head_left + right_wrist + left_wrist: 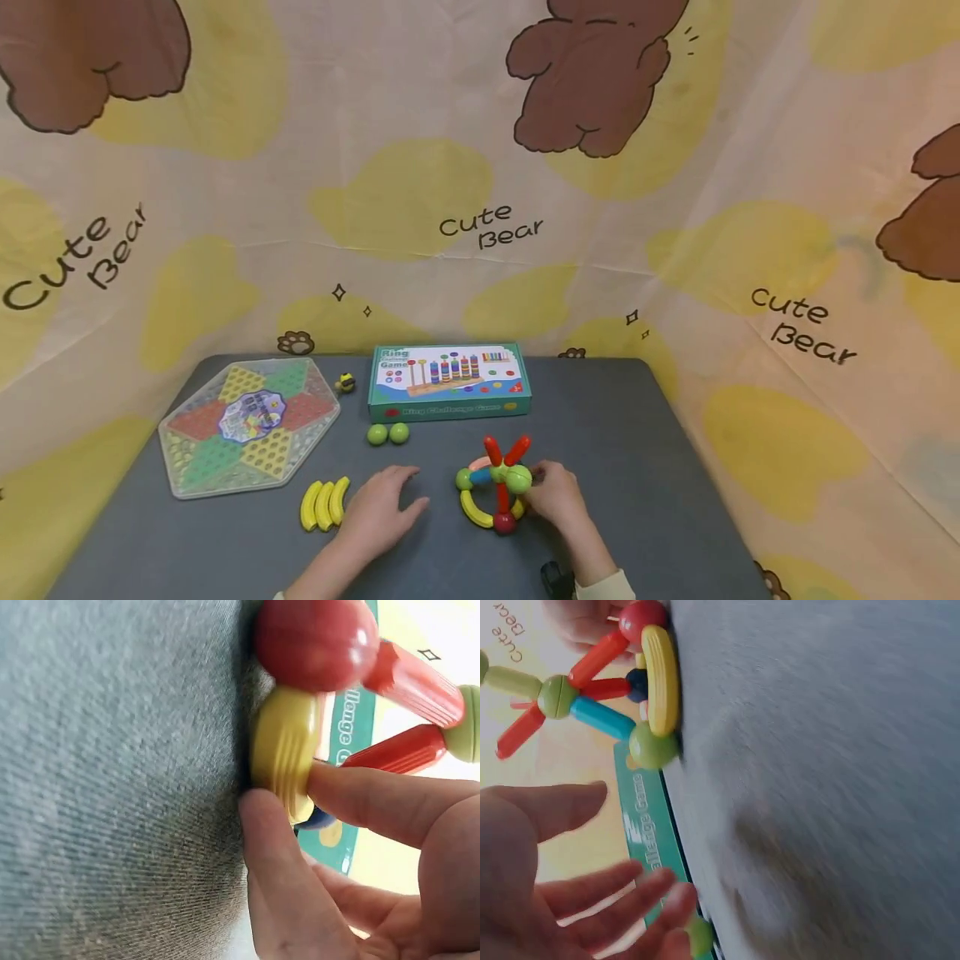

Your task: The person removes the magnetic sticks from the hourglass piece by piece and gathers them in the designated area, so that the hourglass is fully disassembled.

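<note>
A stick-and-ball toy model (pixel 502 498) stands on the table, built of red, blue and yellow sticks with green, red and dark blue balls. Low on it, my right hand (pixel 557 493) pinches a yellow curved stick (pixel 283 746) between thumb and finger, beside the red ball (pixel 316 643). Two red sticks (pixel 521 732) point up from the top green ball (pixel 558 697). My left hand (pixel 382 510) hovers left of the model with fingers spread and holds nothing. Several loose yellow curved sticks (pixel 323 505) lie side by side just left of that hand.
Two green balls (pixel 387 433) sit in front of a green game box (pixel 448 412). A hexagonal Chinese checkers board (pixel 225 479) lies at the left, with a small bee figure (pixel 345 382) beside it. Near my right wrist is a black object (pixel 557 579). A printed cloth (pixel 600 233) hangs behind the table.
</note>
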A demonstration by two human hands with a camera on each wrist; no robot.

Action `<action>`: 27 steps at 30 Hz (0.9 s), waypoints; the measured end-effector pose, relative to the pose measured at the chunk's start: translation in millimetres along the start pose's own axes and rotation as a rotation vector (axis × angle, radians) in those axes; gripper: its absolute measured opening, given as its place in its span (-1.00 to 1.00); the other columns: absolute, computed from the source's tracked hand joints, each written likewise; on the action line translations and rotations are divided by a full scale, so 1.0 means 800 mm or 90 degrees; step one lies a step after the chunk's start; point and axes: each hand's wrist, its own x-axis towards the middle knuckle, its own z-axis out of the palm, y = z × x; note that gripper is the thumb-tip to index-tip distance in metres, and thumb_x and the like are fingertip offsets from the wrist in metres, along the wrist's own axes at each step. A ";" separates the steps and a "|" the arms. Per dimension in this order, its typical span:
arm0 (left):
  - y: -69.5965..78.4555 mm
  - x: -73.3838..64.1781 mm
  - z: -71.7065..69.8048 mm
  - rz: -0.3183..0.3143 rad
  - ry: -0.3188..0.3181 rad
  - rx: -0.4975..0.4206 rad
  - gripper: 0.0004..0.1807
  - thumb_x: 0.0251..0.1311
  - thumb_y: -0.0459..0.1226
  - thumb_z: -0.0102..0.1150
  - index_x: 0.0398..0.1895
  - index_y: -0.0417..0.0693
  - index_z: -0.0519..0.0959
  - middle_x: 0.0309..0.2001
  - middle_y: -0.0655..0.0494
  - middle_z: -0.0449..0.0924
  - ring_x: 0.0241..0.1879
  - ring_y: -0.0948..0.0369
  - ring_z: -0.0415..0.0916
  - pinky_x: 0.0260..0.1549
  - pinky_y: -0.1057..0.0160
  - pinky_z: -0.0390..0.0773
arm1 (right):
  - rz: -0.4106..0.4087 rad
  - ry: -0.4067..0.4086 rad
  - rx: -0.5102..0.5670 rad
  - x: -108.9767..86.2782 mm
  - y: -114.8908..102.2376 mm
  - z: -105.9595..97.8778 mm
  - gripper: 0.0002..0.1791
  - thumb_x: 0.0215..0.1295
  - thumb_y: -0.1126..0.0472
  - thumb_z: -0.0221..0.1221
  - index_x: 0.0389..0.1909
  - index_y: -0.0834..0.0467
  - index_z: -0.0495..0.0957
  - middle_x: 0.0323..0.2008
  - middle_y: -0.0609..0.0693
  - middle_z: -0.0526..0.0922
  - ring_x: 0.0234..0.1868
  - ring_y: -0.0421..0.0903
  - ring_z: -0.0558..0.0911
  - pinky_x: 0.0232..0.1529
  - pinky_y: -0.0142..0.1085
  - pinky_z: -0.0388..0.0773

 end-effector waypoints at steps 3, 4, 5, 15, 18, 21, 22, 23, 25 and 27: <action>0.011 0.008 0.006 -0.074 -0.002 -0.006 -0.44 0.13 -0.03 0.44 0.14 -0.11 0.62 -0.04 0.01 0.69 -0.01 -0.01 0.63 -0.05 -0.12 0.60 | -0.002 -0.080 0.013 0.001 0.002 -0.006 -0.59 0.10 0.23 0.44 -0.07 0.33 0.61 -0.52 0.03 0.62 -0.59 -0.12 0.60 -0.50 -0.26 0.56; 0.013 0.010 0.007 -0.084 -0.007 -0.007 -0.44 0.13 -0.04 0.44 0.14 -0.12 0.62 -0.07 0.02 0.69 -0.04 0.00 0.64 -0.08 -0.11 0.61 | -0.018 -0.098 0.007 0.002 0.003 -0.009 -0.58 0.11 0.21 0.45 -0.06 0.32 0.61 -0.52 0.02 0.62 -0.57 -0.12 0.59 -0.49 -0.25 0.55; 0.014 0.012 0.008 -0.088 -0.011 -0.007 -0.44 0.12 -0.04 0.45 0.13 -0.14 0.62 -0.10 0.02 0.70 -0.07 0.00 0.64 -0.11 -0.11 0.61 | -0.035 -0.113 0.000 0.005 0.004 -0.013 -0.57 0.12 0.19 0.46 -0.03 0.31 0.61 -0.50 0.01 0.63 -0.53 -0.11 0.59 -0.45 -0.24 0.55; 0.027 0.021 0.014 -0.054 -0.054 -0.101 -0.55 0.16 -0.09 0.42 0.01 -0.19 0.66 -0.35 0.14 0.64 -0.38 0.22 0.53 -0.38 0.10 0.55 | -0.196 -0.105 -0.005 0.060 0.011 -0.024 -0.73 0.38 0.32 0.19 0.05 0.16 0.68 -0.09 0.07 0.72 -0.19 -0.01 0.62 -0.08 -0.03 0.64; 0.028 0.022 0.015 -0.060 -0.056 -0.110 -0.56 0.16 -0.09 0.42 -0.01 -0.19 0.66 -0.37 0.15 0.62 -0.40 0.23 0.51 -0.38 0.12 0.54 | -0.207 -0.129 0.015 0.085 0.010 -0.012 -0.78 0.35 0.25 0.24 -0.04 0.08 0.75 -0.12 0.00 0.75 -0.21 -0.07 0.59 -0.16 -0.17 0.60; 0.029 0.022 0.012 -0.076 -0.061 -0.118 -0.57 0.16 -0.09 0.42 -0.01 -0.18 0.66 -0.37 0.15 0.61 -0.40 0.23 0.50 -0.39 0.12 0.54 | -0.222 -0.173 -0.017 0.098 0.003 -0.006 -0.81 0.28 0.17 0.34 -0.12 0.06 0.79 -0.17 -0.03 0.78 -0.21 -0.10 0.58 -0.19 -0.23 0.56; 0.029 0.021 0.011 -0.076 -0.063 -0.122 -0.58 0.17 -0.09 0.42 -0.01 -0.18 0.66 -0.38 0.15 0.61 -0.42 0.23 0.50 -0.40 0.13 0.53 | -0.224 -0.189 -0.030 0.098 -0.001 -0.006 -0.81 0.26 0.16 0.36 -0.14 0.07 0.79 -0.19 -0.03 0.78 -0.23 -0.10 0.58 -0.22 -0.23 0.56; 0.029 0.021 0.010 -0.076 -0.062 -0.126 -0.58 0.18 -0.09 0.41 -0.01 -0.18 0.66 -0.38 0.15 0.61 -0.42 0.24 0.50 -0.41 0.14 0.53 | -0.226 -0.200 -0.044 0.098 -0.004 -0.007 -0.82 0.24 0.17 0.38 -0.16 0.09 0.80 -0.21 -0.02 0.79 -0.25 -0.10 0.58 -0.24 -0.23 0.56; 0.032 0.018 0.008 -0.070 -0.058 -0.139 -0.59 0.19 -0.10 0.40 -0.01 -0.20 0.66 -0.40 0.16 0.61 -0.45 0.24 0.49 -0.44 0.16 0.51 | -0.226 -0.212 -0.067 0.092 -0.011 -0.010 -0.84 0.21 0.24 0.38 -0.19 0.14 0.80 -0.26 0.00 0.78 -0.29 -0.09 0.56 -0.27 -0.23 0.56; 0.037 0.015 0.005 -0.062 -0.047 -0.154 -0.60 0.20 -0.12 0.38 -0.01 -0.20 0.66 -0.42 0.17 0.61 -0.47 0.25 0.48 -0.45 0.19 0.50 | -0.216 -0.210 -0.087 0.085 -0.014 -0.013 -0.88 0.21 0.32 0.36 -0.24 0.16 0.79 -0.32 0.01 0.75 -0.34 -0.08 0.54 -0.33 -0.25 0.54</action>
